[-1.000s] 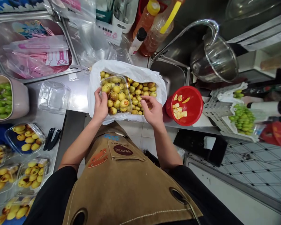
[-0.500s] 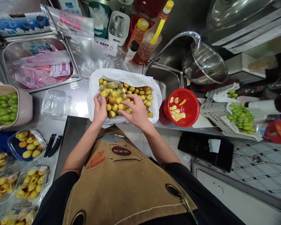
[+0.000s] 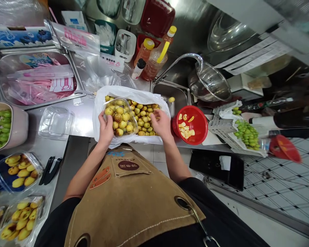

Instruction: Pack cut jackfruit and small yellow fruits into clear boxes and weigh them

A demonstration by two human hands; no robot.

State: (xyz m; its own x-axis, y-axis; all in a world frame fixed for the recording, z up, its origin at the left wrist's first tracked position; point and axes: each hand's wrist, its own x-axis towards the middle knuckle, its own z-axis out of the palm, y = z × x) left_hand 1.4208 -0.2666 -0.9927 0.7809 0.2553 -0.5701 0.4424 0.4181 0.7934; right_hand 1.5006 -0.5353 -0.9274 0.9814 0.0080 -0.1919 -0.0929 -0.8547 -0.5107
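Note:
My left hand (image 3: pixel 106 127) is closed on the left rim of a clear plastic container (image 3: pixel 126 132) filled with yellow-green, brown-blotched jujubes (image 3: pixel 118 117). This container rests tilted over a white-lined crate (image 3: pixel 99 99) of loose jujubes (image 3: pixel 143 118). Above the crate's right end is my right hand (image 3: pixel 162 124), its fingers loosely bent and apart, with nothing visible in them. A single jujube (image 3: pixel 171 99) shows at the sink (image 3: pixel 184 92), beyond the crate; whether it is in the air or lying there I cannot tell.
A red bowl (image 3: pixel 203 128) with peel-like pieces stands right of the crate. An empty clear container (image 3: pixel 56 121) and a tub of green grapes (image 3: pixel 22 123) are to the left. Filled containers (image 3: pixel 20 171) and black-handled clippers (image 3: pixel 50 170) lie nearer. Bottles (image 3: pixel 157 58) stand behind.
My right hand has moved from the container to the right, over the crate's loose fruit. A single jujube now appears by the sink. The left hand keeps hold of the container.

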